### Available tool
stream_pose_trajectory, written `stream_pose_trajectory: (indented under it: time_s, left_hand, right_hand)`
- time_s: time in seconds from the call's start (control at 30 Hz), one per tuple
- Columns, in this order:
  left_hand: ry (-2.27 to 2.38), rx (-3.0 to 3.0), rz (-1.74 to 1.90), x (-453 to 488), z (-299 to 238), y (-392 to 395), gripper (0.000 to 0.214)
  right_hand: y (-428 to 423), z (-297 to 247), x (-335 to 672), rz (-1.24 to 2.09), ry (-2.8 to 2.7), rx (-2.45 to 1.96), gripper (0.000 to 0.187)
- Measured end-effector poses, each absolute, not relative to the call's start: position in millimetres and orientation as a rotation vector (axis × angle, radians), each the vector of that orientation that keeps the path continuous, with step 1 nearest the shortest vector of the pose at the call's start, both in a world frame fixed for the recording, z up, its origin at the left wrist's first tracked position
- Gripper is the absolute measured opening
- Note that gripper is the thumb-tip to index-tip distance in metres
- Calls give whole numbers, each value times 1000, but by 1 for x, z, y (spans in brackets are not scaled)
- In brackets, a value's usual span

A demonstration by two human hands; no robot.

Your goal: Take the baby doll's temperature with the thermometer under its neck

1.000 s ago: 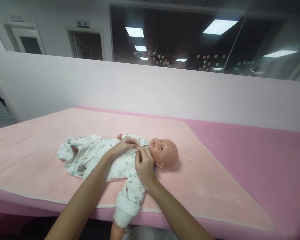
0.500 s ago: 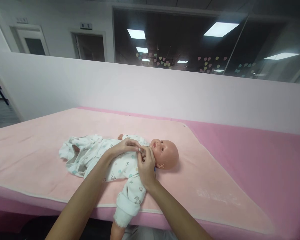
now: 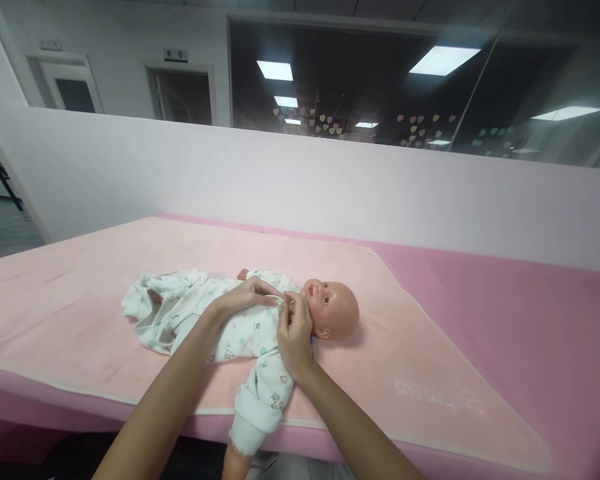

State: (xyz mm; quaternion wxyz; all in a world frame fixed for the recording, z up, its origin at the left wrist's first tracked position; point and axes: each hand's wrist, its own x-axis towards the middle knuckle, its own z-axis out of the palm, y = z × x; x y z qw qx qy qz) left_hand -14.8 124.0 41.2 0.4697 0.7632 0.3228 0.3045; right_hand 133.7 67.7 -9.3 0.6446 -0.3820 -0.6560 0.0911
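Observation:
A baby doll (image 3: 341, 310) lies on its back, head to the right, dressed in a white patterned romper (image 3: 247, 337). At the doll's neck, my left hand (image 3: 247, 298) pinches the romper's collar edge between thumb and fingers. My right hand (image 3: 295, 333) meets it there, fingertips closed on the same fabric just below the doll's chin. What exactly lies between the fingertips is partly hidden. One sleeve (image 3: 260, 407) with a turned-back cuff hangs toward me over the table's front edge. The romper's leg part is bunched at the left.
Under the doll is a peach-coloured mat (image 3: 380, 393) over a pink padded surface (image 3: 545, 320). A low white wall (image 3: 300, 180) runs along the back. Behind it are a dark window (image 3: 360, 80) with heart stickers and doorways.
My fingertips have shifted slightly at the collar and now press closer to the fabric. The doll stays in place; the whole view has moved a little.

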Motion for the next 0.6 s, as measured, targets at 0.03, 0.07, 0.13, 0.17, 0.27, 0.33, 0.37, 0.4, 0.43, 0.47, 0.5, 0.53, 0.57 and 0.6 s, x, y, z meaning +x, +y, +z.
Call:
stream_pose_trajectory:
  time_s: [0.03,0.07,0.13,0.17,0.27,0.33,0.37,0.4,0.43,0.47,0.5,0.53,0.57,0.6]
  left_hand:
    - [793,1875,745,-15,42,124,28]
    - [789,1878,744,-14,42,123,28]
    - [785,1884,742,-14,42,123,28]
    - [788,1888,741,-14,42,123,28]
    - [794,1903,740,-14,43,124,26]
    - [780,1912,738,-15,43,123,25]
    - [776,1916,735,-15,43,123,25]
    - [775,1920,731,-15,43,123,25]
    - [777,1924,726,-15,43,123,25]
    - [783,1930,726,-15,43,123,24]
    - [789,1938,735,-16,43,123,24]
    - [796,1948,752,-16,43,123,23]
    - [803,1960,773,-16,43,123,22]
    - [810,1971,790,-17,43,123,21]
  right_hand:
    - [68,-10,134,201,-1487,-871,20]
    - [68,-10,133,194,-1482,-873,21]
    - [68,-10,133,183,-1477,-881,21]
    - [68,-10,133,178,-1479,-885,21]
    - [68,-10,133,168,-1484,-893,21]
    - [67,-9,133,162,-1488,-890,20]
    - [67,-9,133,160,-1490,-887,20]
    - [66,-9,133,158,-1494,-883,19]
    - [66,-9,133,156,-1497,-880,19]
    - [66,-8,133,154,-1499,-878,19]
    - [66,-8,133,151,-1501,-877,19]
    - [66,-8,133,148,-1504,-878,19]
    - [66,-8,133,145,-1506,-879,19]
    - [66,-8,133,142,-1508,-880,19]
